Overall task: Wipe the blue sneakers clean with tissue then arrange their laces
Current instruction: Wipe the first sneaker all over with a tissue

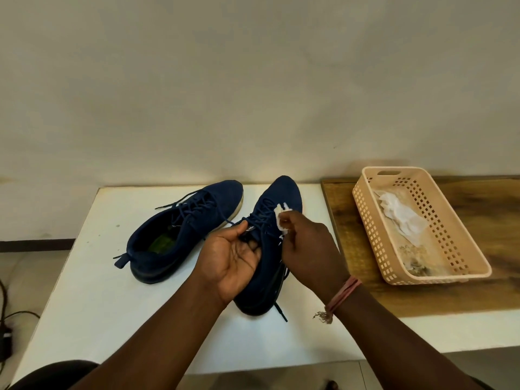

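Two dark blue sneakers lie on the white table (118, 291). The left sneaker (183, 229) rests flat with its toe pointing away and its laces loose. The right sneaker (281, 201) is lifted, toe pointing away. My left hand (233, 257) grips it at the tongue and collar, thumb on top. My right hand (306, 249) pinches a crumpled white tissue (282, 218) against the sneaker's upper, beside the laces. One lace end (281, 312) hangs below the heel.
A beige perforated plastic basket (455, 249) stands on a wooden board (351, 277) to the right, holding a used white tissue (402, 218) and some dirt. Black cables (8, 327) lie on the floor at the far left. The wall is close behind the table.
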